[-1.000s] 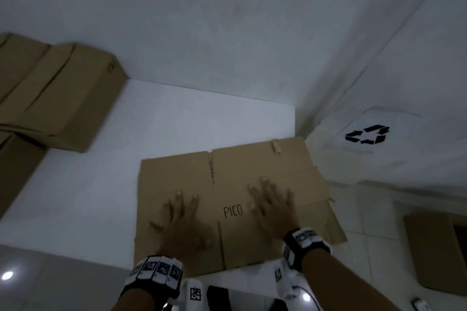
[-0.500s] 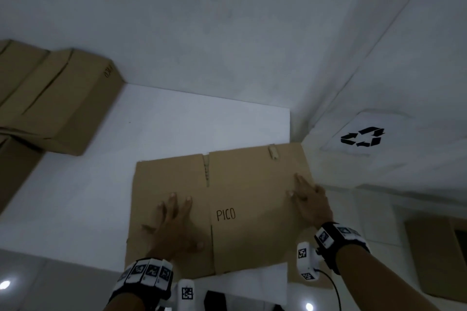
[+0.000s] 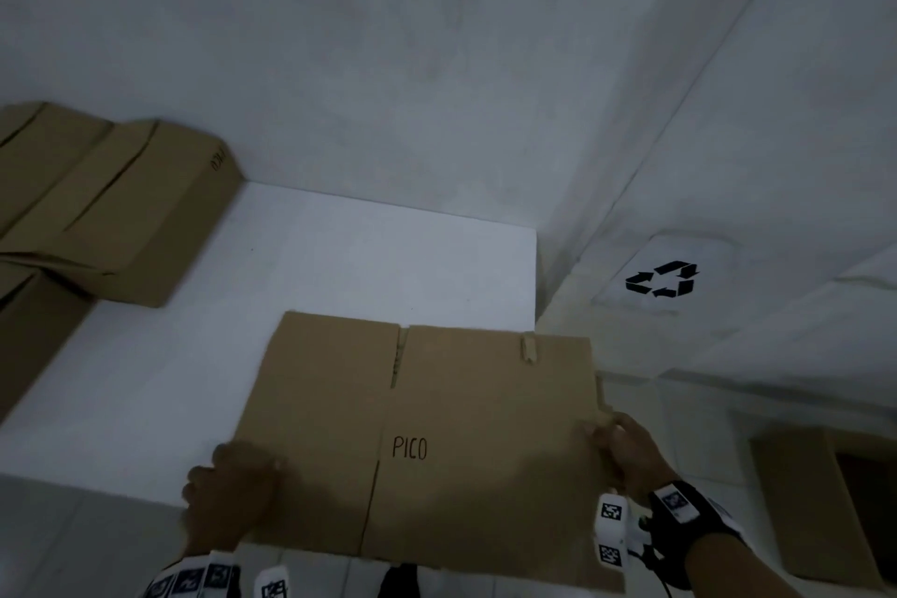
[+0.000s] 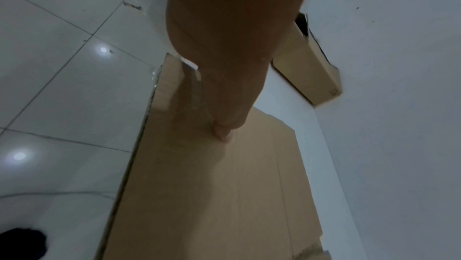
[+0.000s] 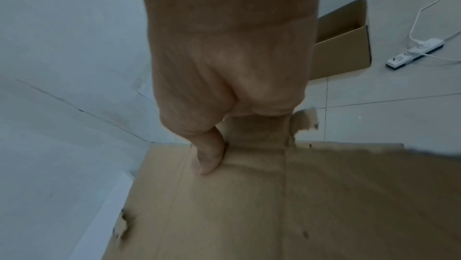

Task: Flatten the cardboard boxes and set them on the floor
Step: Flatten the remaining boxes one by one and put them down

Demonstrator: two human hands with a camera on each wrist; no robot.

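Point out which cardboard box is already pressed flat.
The flattened box marked PICO, gripped at its edges by left hand and right hand; the stacked boxes keep their shape.

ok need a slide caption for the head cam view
Both hands, left and right, grip opposite edges of the flattened PICO cardboard box over the white table.

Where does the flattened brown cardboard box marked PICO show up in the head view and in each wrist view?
Head: the flattened brown cardboard box marked PICO fills the lower centre, gripped at both side edges.
Left wrist: lower centre, under the left hand's thumb.
Right wrist: lower half, under the right hand's thumb.
Shared landmark: the white table beneath it.
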